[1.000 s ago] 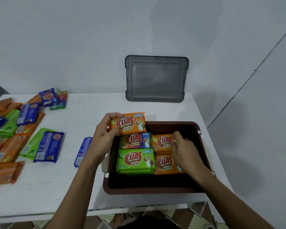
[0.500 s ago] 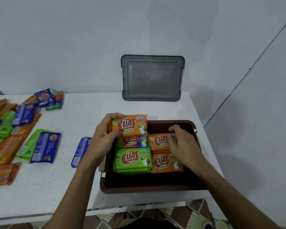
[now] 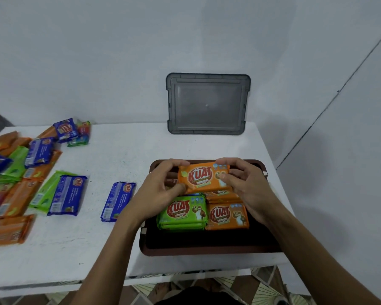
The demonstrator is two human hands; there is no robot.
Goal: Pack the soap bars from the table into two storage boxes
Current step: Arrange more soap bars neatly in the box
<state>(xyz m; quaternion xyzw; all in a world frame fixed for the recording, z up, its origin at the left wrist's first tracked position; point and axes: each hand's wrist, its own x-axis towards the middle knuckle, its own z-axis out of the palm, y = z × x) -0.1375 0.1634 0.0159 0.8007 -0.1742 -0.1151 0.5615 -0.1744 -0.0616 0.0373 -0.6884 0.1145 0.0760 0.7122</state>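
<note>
Both left hand [image 3: 156, 194] and newly arrived right hand [image 3: 249, 190] grip the orange soap bar [image 3: 204, 177] over the brown storage box [image 3: 207, 251], apparently for placement.

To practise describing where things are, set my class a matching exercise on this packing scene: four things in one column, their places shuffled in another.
1 grey lid
2 brown box
3 lone blue soap bar
4 uppermost orange soap bar

A held in left hand and right hand
B flat on the table, left of the brown box
C standing against the wall
D at the table's near right corner

Pairs: 1-C, 2-D, 3-B, 4-A
</note>
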